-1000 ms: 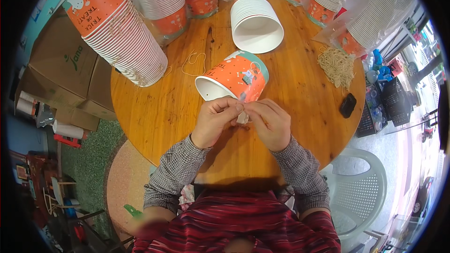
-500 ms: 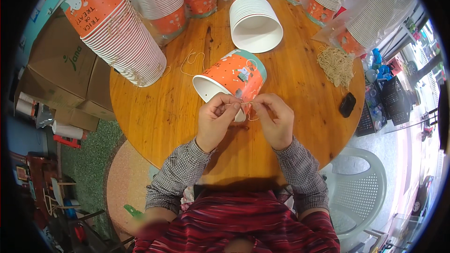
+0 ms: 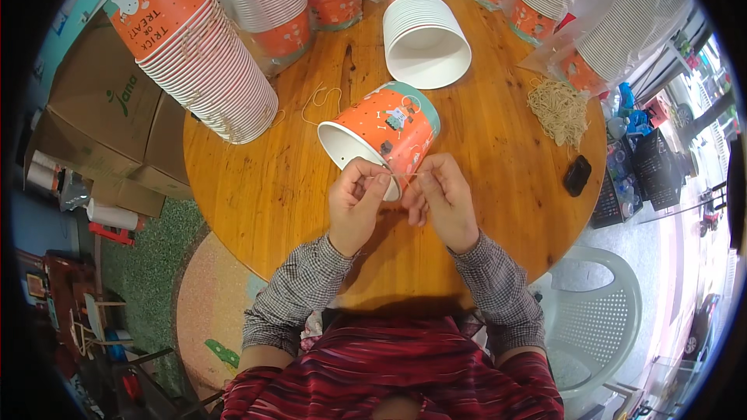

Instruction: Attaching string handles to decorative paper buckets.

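Observation:
An orange paper bucket [image 3: 387, 121] with a teal base band lies on its side, its white mouth turned toward the lower left; a small hole shows in its wall near the rim. At the near part of that rim, my left hand [image 3: 357, 201] pinches a thin beige string between thumb and fingertips. Just to the right, my right hand [image 3: 443, 201] also pinches the string [image 3: 410, 175] between thumb and forefinger, its other fingers loosely curled. The short stretch of string between my hands runs across the bucket's rim. The fingers partly hide the rim there.
Nested white buckets [image 3: 426, 54] lie beyond on the round wooden table [image 3: 257, 210]. A tall bucket stack [image 3: 206, 70] leans at left; bagged stacks [image 3: 622, 23] stand at the back. Tangled string [image 3: 558, 111] and a black object [image 3: 576, 176] sit at right. A plastic chair [image 3: 595, 319] stands at lower right.
The bucket has shifted slightly to the left and turned a little. My right hand has moved slightly left, with its lower fingers now showing below the string. Both hands keep their pinch.

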Motion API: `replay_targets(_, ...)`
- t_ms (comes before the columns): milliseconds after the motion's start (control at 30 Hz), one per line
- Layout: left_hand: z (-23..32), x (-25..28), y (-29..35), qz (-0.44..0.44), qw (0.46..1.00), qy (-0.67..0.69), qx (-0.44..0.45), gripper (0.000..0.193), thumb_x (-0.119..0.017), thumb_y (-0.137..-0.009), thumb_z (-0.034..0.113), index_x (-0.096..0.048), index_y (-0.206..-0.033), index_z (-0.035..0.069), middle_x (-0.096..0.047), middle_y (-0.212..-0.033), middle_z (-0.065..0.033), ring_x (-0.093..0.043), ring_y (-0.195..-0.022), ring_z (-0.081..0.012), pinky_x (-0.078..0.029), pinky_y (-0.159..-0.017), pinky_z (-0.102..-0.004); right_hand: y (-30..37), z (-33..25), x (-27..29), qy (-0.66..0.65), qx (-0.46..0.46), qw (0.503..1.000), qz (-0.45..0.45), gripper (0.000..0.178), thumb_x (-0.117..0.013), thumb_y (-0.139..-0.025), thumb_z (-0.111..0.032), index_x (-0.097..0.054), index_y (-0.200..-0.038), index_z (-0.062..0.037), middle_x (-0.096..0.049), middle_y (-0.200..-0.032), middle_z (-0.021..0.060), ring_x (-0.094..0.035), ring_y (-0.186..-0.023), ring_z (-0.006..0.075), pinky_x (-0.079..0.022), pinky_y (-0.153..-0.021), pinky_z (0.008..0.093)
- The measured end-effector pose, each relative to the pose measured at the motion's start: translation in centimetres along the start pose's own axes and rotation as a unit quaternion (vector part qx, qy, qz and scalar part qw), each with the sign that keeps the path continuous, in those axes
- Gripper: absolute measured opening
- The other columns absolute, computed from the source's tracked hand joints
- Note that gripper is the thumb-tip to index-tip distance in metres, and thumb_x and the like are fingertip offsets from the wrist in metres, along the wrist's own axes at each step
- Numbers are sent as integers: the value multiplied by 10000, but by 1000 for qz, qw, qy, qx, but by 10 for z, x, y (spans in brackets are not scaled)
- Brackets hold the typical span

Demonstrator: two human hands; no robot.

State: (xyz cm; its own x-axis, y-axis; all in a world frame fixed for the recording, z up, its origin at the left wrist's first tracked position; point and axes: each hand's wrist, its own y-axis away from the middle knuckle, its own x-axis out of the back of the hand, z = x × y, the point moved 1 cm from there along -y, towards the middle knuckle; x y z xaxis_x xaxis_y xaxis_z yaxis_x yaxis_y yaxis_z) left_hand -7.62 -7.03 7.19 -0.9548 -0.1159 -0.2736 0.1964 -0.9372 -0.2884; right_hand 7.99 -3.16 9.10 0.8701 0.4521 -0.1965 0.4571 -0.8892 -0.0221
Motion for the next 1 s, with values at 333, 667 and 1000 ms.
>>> replay_targets(333,12,7,1,28,934,-324,-149,364,-681,-778,19,-631,-1139,41,-531,-1127,-113,-557,-873,-192,-472,-748,-293,3,3,0,166,115,979,34,48,-491,-969,-38,-469,-1007,-20,-510,-673,22,-451,-575,62,-385,-507,225)
replay_targets(667,50,5,-15,-95,905,-325,-258,141,-645,-825,75,-644,-956,23,-662,-943,-97,-636,-913,-258,-363,-1033,-462,6,-53,-29,196,197,959,-58,56,-506,-967,-49,-494,-1016,-25,-541,-667,33,-525,-562,77,-417,-501,226)
replay_targets(1000,105,-8,-42,-150,861,-392,-288,61,-656,-833,56,-657,-878,15,-654,-805,-96,-638,-747,-247,-504,-876,-417,-22,-112,-19,-143,159,977,28,253,-482,-917,14,-447,-1165,-19,-427,-658,-39,-323,-449,24,-260,-409,188)
